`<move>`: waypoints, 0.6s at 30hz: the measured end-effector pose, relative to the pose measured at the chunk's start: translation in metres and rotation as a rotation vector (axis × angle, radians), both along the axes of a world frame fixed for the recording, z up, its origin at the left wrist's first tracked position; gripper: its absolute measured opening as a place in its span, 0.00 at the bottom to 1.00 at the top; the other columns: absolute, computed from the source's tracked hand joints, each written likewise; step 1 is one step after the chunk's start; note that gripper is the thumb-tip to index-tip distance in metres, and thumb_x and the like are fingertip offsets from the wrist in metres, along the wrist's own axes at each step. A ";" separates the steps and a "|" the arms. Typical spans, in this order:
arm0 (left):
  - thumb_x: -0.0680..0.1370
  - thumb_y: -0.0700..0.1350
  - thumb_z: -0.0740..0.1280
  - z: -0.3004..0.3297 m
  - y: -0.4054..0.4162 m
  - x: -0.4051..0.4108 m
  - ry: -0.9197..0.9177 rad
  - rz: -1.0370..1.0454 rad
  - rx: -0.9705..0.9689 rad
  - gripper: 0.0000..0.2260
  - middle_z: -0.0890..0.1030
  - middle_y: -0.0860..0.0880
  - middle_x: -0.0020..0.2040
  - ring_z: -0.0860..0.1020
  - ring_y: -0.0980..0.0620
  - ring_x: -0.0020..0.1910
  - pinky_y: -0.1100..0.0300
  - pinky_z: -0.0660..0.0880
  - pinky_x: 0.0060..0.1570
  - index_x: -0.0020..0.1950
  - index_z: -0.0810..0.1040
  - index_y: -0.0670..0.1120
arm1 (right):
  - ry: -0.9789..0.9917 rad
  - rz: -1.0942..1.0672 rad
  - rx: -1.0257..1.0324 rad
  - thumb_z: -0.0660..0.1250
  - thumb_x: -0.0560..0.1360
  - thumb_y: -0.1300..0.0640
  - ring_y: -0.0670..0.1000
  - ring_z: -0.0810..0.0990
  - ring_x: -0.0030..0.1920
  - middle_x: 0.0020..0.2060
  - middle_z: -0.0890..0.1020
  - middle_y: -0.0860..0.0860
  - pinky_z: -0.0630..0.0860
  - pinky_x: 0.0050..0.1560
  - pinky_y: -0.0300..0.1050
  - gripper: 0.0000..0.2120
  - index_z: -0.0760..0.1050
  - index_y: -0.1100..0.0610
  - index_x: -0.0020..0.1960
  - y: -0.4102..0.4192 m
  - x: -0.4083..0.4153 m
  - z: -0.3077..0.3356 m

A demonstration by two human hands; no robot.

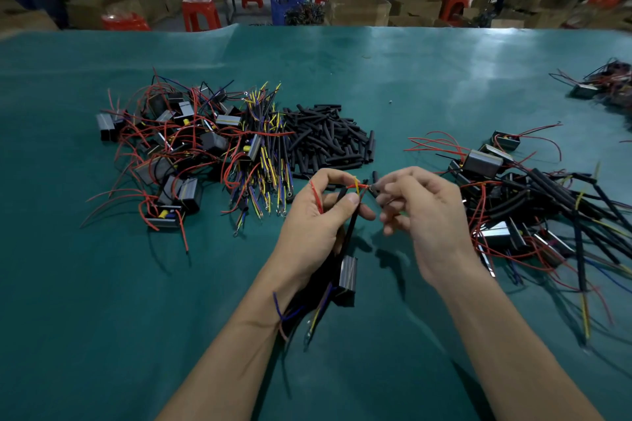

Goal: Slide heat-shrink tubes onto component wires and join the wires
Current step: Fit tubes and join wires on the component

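My left hand [316, 215] grips a bundle of wires, red, yellow and black, above the green table [102, 301]. A small dark box component [347, 278] hangs from these wires below the hand, with blue and yellow leads trailing past my wrist. My right hand [415, 207] pinches the bare ends of the red and yellow wires [359, 186] where they meet between the two hands. A short black heat-shrink tube [375, 189] sits at my right fingertips, beside that joint.
A pile of black heat-shrink tubes [328, 138] lies behind my hands. Left of it are sleeved yellow-blue wires [265, 154] and boxed components with red leads [164, 143]. Finished assemblies [519, 202] lie at the right. Red stools, cartons and people stand beyond the table.
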State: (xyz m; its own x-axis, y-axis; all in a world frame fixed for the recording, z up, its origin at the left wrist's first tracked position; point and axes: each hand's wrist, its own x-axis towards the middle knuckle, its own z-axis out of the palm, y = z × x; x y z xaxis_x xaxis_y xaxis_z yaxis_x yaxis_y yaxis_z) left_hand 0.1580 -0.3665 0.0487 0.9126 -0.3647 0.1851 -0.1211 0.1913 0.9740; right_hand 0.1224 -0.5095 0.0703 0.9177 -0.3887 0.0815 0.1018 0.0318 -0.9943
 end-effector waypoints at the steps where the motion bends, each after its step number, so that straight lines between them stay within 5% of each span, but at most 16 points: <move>1: 0.83 0.37 0.63 -0.001 0.001 0.001 0.012 0.009 0.004 0.04 0.84 0.45 0.38 0.69 0.61 0.20 0.70 0.65 0.22 0.53 0.74 0.45 | -0.015 -0.025 -0.039 0.67 0.72 0.67 0.48 0.76 0.27 0.30 0.80 0.51 0.73 0.26 0.43 0.08 0.80 0.57 0.39 -0.002 0.000 -0.001; 12: 0.83 0.38 0.64 -0.002 0.001 0.001 0.058 -0.012 -0.009 0.03 0.84 0.46 0.35 0.68 0.58 0.20 0.69 0.64 0.21 0.53 0.75 0.45 | -0.121 0.094 -0.254 0.75 0.72 0.68 0.48 0.83 0.35 0.36 0.86 0.53 0.77 0.33 0.39 0.08 0.84 0.56 0.44 -0.008 -0.002 -0.002; 18: 0.74 0.40 0.74 -0.005 -0.001 0.000 0.032 0.026 -0.028 0.09 0.80 0.49 0.31 0.74 0.56 0.27 0.66 0.70 0.30 0.52 0.78 0.46 | -0.112 0.059 -0.377 0.77 0.71 0.67 0.48 0.83 0.36 0.36 0.86 0.50 0.80 0.41 0.45 0.09 0.83 0.53 0.41 -0.008 -0.001 -0.004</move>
